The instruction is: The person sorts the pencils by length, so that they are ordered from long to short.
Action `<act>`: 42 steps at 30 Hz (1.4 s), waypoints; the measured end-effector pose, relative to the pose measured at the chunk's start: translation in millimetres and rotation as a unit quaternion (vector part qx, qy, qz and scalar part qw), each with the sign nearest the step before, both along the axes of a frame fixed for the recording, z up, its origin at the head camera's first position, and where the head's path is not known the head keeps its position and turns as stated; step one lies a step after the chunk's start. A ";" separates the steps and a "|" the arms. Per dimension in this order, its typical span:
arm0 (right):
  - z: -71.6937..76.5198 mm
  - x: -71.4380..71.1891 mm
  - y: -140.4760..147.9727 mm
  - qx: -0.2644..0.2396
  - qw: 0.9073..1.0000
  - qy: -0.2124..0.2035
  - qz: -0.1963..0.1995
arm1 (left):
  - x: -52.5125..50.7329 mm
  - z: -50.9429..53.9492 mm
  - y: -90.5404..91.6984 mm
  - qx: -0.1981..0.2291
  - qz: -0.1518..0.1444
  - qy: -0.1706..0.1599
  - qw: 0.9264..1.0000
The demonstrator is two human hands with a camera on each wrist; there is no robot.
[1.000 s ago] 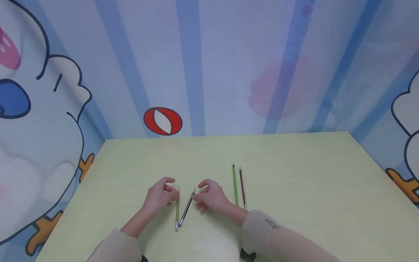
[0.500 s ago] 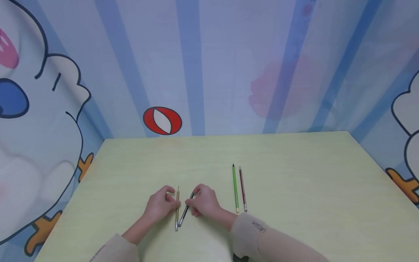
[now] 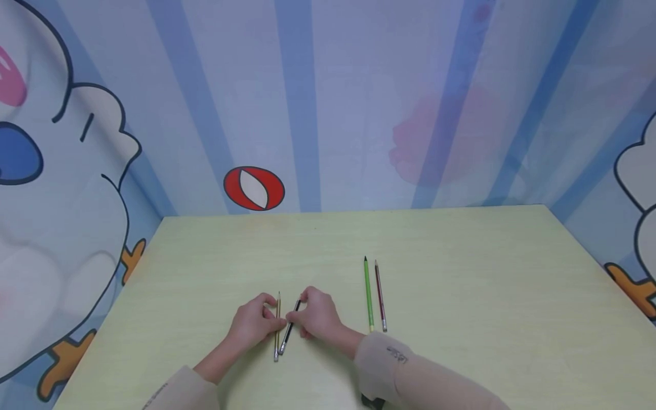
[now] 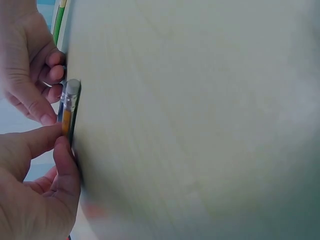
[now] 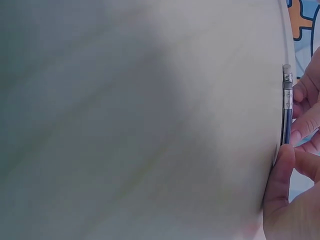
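My left hand (image 3: 253, 323) pinches a yellow pencil (image 3: 277, 344) between thumb and fingers; its silver ferrule and eraser end (image 4: 73, 89) point toward me. Just right of it, my right hand (image 3: 319, 314) grips a black pencil (image 3: 287, 337), which lies slanted with its eraser end close to the yellow one's. In the right wrist view, the black pencil's silver ferrule (image 5: 287, 97) shows beyond my thumb and finger. Both pencils lie at the table surface, and my fingers cover part of each shaft.
To the right, a green pencil (image 3: 368, 293) and a maroon pencil (image 3: 380, 293) lie side by side on the pale table (image 3: 461, 273). Behind the table stands a blue striped backdrop (image 3: 348, 102) with cartoon prints.
My right hand has moved left and toward me, from beside the black pencil to gripping it. My left hand has shifted slightly right and nearer, onto the yellow pencil. The pencils have barely moved.
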State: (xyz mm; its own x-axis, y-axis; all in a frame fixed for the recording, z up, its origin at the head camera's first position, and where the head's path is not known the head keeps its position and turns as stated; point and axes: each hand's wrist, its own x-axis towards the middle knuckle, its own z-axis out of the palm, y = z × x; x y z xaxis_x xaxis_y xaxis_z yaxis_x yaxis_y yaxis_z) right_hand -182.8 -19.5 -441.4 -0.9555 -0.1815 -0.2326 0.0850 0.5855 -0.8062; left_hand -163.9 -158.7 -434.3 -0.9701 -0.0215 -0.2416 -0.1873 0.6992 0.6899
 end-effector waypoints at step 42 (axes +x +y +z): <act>9.2 3.4 2.8 0.114 0.989 0.053 0.083 | -0.8 3.0 3.0 -0.071 -0.020 0.044 0.996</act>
State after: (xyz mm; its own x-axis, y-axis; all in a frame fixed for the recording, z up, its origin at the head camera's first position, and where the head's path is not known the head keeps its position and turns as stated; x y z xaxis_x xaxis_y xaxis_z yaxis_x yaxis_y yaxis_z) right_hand -179.4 -16.8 -432.2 -0.9383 -0.2918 -0.1855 -0.1052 0.7520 -0.6507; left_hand -164.7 -155.7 -431.3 -0.9883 -0.0100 -0.1520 -0.0998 0.7964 0.5965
